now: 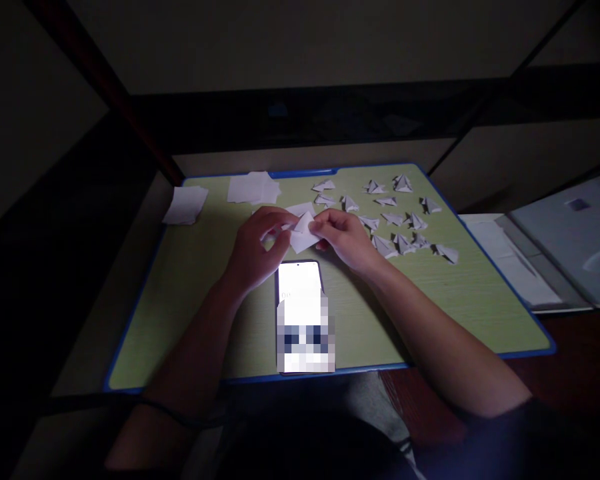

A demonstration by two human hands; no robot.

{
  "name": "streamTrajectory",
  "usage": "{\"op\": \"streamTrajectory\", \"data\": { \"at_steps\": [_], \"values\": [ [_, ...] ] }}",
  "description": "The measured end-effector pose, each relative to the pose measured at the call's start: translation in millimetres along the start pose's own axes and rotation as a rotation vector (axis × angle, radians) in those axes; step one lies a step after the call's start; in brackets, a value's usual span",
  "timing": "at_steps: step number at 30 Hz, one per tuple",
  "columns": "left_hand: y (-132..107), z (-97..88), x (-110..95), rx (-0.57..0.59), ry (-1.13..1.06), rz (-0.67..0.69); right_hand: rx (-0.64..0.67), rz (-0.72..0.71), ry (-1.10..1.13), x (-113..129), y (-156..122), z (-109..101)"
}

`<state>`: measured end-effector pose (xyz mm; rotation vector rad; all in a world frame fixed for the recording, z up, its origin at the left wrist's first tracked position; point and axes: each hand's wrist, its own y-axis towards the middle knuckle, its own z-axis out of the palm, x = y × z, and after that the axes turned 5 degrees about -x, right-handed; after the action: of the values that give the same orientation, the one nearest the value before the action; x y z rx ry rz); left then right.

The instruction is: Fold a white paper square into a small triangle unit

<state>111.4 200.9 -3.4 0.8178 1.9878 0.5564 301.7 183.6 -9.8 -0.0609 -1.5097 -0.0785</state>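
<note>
My left hand (pixel 257 250) and my right hand (pixel 347 239) meet over the middle of a green board with a blue rim (pixel 190 280). Both pinch one small white paper piece (pixel 303 232), partly folded, held just above the board. Several finished folded white paper triangles (pixel 395 223) lie scattered to the right of my right hand. Just below the hands, a lit phone (pixel 303 310) lies flat on the board.
Small stacks of flat white paper squares lie at the board's far edge (pixel 254 188) and off its far-left corner (pixel 186 204). A grey laptop-like device and papers (pixel 555 247) sit to the right. The room is dark; a dark frame runs behind.
</note>
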Motion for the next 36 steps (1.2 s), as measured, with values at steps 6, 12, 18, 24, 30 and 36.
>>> {"op": "streamTrajectory", "data": {
  "at_steps": [6, 12, 18, 24, 30, 36],
  "values": [
    [2, -0.5, -5, -0.012, -0.005, -0.094, 0.026, 0.000, -0.018, 0, -1, -1],
    [1, -2.1, -5, 0.029, -0.012, -0.035, 0.035, 0.012, 0.006, -1, 0, 0],
    [0, 0.7, -2, 0.001, -0.021, -0.012, 0.047, -0.005, 0.008, 0, -1, -2],
    [-2, 4.3, 1, -0.016, -0.048, -0.041, 0.058, -0.021, 0.030, 1, 0, -2],
    [-1, 6.1, -2, -0.044, -0.097, -0.102, 0.064, -0.018, 0.014, 4, -2, 0],
    [-1, 8.4, -6, -0.024, -0.214, -0.238, 0.096, -0.019, 0.017, 2, -3, -1]
  ]
}}
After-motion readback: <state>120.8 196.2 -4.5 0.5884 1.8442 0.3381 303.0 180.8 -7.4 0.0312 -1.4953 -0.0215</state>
